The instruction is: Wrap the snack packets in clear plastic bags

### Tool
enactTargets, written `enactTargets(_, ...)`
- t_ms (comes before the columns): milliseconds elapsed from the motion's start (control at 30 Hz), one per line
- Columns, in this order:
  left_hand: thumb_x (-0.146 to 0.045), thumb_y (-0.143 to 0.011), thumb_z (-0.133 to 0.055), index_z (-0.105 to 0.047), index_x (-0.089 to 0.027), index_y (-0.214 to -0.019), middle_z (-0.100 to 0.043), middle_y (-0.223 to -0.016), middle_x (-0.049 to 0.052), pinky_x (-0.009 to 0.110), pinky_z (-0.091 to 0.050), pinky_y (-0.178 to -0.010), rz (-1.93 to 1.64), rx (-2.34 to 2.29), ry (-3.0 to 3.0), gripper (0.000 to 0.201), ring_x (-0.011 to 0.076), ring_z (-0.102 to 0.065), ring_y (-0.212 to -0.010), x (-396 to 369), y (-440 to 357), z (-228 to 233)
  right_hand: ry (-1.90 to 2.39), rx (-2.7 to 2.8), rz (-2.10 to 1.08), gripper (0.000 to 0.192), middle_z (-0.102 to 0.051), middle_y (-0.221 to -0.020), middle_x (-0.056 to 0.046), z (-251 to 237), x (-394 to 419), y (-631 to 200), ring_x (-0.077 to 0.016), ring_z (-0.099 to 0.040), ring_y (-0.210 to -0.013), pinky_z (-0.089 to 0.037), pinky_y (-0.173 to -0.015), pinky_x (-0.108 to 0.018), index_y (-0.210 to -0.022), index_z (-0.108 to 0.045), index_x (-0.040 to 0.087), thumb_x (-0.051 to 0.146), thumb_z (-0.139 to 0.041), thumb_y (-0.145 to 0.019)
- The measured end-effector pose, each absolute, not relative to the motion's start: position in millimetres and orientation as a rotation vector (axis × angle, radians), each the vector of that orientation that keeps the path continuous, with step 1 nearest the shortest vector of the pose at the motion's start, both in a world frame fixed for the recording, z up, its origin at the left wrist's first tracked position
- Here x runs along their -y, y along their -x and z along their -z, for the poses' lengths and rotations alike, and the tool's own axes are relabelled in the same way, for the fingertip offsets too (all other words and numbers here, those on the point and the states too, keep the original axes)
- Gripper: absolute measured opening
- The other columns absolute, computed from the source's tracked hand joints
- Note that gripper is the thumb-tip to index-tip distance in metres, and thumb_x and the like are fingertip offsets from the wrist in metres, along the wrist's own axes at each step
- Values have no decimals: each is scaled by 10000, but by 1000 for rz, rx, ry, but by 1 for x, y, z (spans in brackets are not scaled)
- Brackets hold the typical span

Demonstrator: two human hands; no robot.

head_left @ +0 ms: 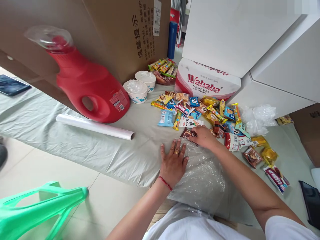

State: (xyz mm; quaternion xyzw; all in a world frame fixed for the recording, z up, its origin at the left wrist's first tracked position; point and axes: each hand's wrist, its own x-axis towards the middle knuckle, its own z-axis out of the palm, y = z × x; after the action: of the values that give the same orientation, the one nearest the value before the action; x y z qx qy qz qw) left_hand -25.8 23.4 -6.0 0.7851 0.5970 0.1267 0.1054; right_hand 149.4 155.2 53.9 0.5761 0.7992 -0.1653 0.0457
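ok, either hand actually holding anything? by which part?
Left hand lies flat on the clear plastic bag, pressing, not gripping. Right hand has its fingertips on a dark brown snack packet at its near end; a closed grip cannot be told.

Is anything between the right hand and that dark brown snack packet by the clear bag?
Nothing visible: the right hand already has its fingertips on the dark brown packet, at the clear plastic bag's far edge.

The right grip [203,136] covers most of a dark snack packet [188,133], so its print cannot be read. Beyond that grip, the heap of snack packets [200,111] overlap and hide one another. Well left of the left grip [173,163], the green plastic frame [37,206] runs off the picture's edge, and the red jug [87,86] is blurred.
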Motion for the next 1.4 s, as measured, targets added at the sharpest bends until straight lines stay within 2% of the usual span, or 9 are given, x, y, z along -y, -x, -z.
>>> enactTargets(133,-484,-1054,-331,-438,-284,-1559,-334,-1672,77,747,-94,-1240,-390,-1746,-2323,553,317,-300,-1554,-23,26,6,-1623,-2544,812,355,-697,-856,-40,-65,-178,-163,-223,-622,-823,-422,-708,-283,-923,-734,196,516,-582,-937)
enactTargets(300,-470,-1063,-298,-438,-271,-1559,-324,-1674,75,748,-81,-1239,-383,-1752,-2320,552,309,-297,-1556,-23,26,5,-1330,-2587,512,343,-690,-1158,-130,-74,-228,-160,-298,-580,-1144,-419,-962,-364,-1155,-711,185,433,-628,-933)
enactTargets(400,-468,-1057,-323,-438,-284,-1560,-337,-1670,71,742,-92,-1240,-384,-1753,-2313,548,319,-308,-1551,-23,25,5,-1479,-2480,347,514,-608,-1355,-174,-67,-245,-153,-378,-472,-1315,-402,-1028,-442,-1279,-663,191,464,-742,-851)
enactTargets(567,-423,-1070,-282,-415,-275,-1574,-342,-1667,77,721,-74,-1248,-401,-1753,-2300,541,305,-312,-1550,-23,26,4,-1529,-2368,395,607,-658,-1301,-170,-58,-243,-154,-370,-539,-1259,-424,-1015,-418,-1284,-672,171,574,-746,-836)
enactTargets(700,-406,-1073,-262,-429,-261,-1567,-361,-1660,82,732,-71,-1242,-412,-1761,-2302,541,313,-317,-1547,-22,25,4,-1513,-2464,294,518,-642,-1280,-184,-73,-219,-163,-367,-546,-1238,-421,-999,-396,-1243,-687,145,537,-682,-904)
enactTargets(867,-391,-1073,-257,-452,-267,-1551,-365,-1658,79,718,-52,-1246,-429,-1756,-2298,531,298,-321,-1546,-22,24,4,-1716,-2805,143,493,-630,-1159,-159,-102,-139,-188,-302,-597,-1024,-456,-864,-376,-1327,-617,149,511,-456,-1035)
enactTargets(1067,-257,-1040,-298,-449,-212,-1548,-418,-1628,118,668,-137,-1257,-428,-1748,-2284,533,282,-356,-1531,-24,29,2,-1425,-2908,63,414,-631,-1145,-133,-54,-26,-191,-293,-538,-1012,-425,-887,-426,-1417,-593,254,295,-542,-1008)
enactTargets(1267,-172,-997,-311,-464,-214,-1537,-410,-1635,102,656,-154,-1257,-366,-1739,-2321,563,273,-334,-1543,-26,33,5,-1379,-3008,427,694,-528,-1433,-172,-26,7,-195,-334,-480,-1196,-386,-1024,-497,-1527,-470,200,585,-582,-959)
enactTargets(1400,-174,-983,-325,-466,-210,-1535,-394,-1645,88,661,-175,-1250,-301,-1762,-2329,571,274,-321,-1548,-25,30,2,-1617,-2820,533,581,-532,-1455,-177,-34,-7,-191,-322,-467,-1209,-383,-1034,-474,-1534,-449,159,447,-498,-1032)
